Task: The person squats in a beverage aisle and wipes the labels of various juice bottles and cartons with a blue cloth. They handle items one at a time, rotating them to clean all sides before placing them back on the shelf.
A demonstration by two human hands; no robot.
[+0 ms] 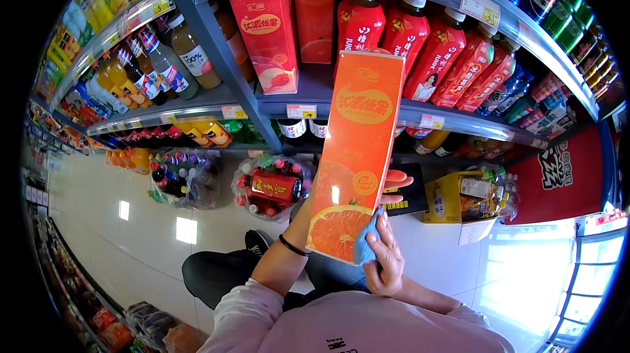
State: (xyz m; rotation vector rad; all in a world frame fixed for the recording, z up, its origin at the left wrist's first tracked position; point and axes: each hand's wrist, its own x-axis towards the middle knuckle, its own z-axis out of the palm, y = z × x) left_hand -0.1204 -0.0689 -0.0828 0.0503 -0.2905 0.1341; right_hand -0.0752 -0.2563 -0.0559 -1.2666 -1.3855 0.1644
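A tall orange juice gift box (357, 146) with a picture of a cut orange is held up in front of the shelves. My left hand (396, 186) supports it from behind; only some fingertips show past its right edge, the rest is hidden by the box. My right hand (386, 257) presses a blue cloth (366, 242) against the lower right edge of the box. Behind stands a pink-red juice box (266, 40) on the shelf, beside a darker orange-red box (314, 18). Red juice bottles (361, 18) line up to their right.
A grey metal shelf (315, 84) with price tags spans the front. On the tiled floor lie shrink-wrapped bottle packs (275, 185), (184, 178) of bottles, a black box (411, 188) and a yellow carton (443, 198) holding bottles. More stocked shelves (74, 279) run along the left.
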